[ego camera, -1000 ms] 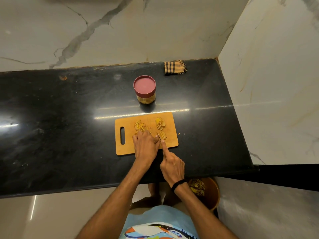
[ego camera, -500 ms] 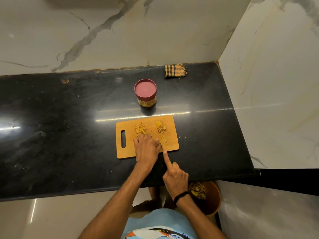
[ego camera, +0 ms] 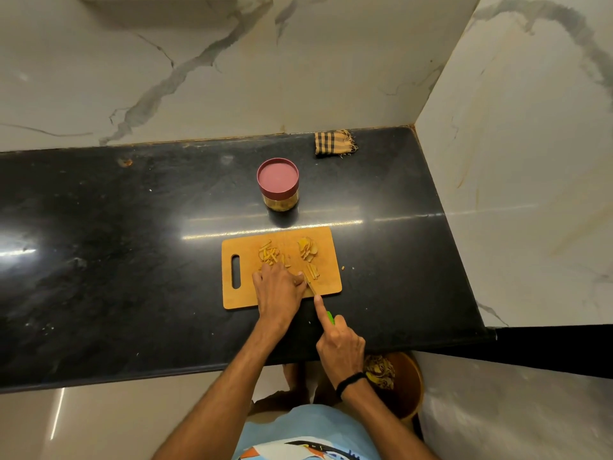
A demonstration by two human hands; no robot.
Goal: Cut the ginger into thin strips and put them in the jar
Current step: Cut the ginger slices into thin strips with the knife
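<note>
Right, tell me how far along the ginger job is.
Done: a pile of strips on the cutting board. In hand: the right hand cuts with the knife beside the left hand. Left: uncut slices wait, and the jar, lid on, must take the strips.

jar (ego camera: 278, 184) behind board (ego camera: 326, 287), ginger (ego camera: 307, 250) seemingly on board

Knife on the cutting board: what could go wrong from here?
1. The left hand sits right beside the knife blade; a slip could nick its fingers.
2. The jar is lidded, so strips cannot go in until it is opened.
3. A ginger bit lies off the cutting board on the counter; more may scatter.
</note>
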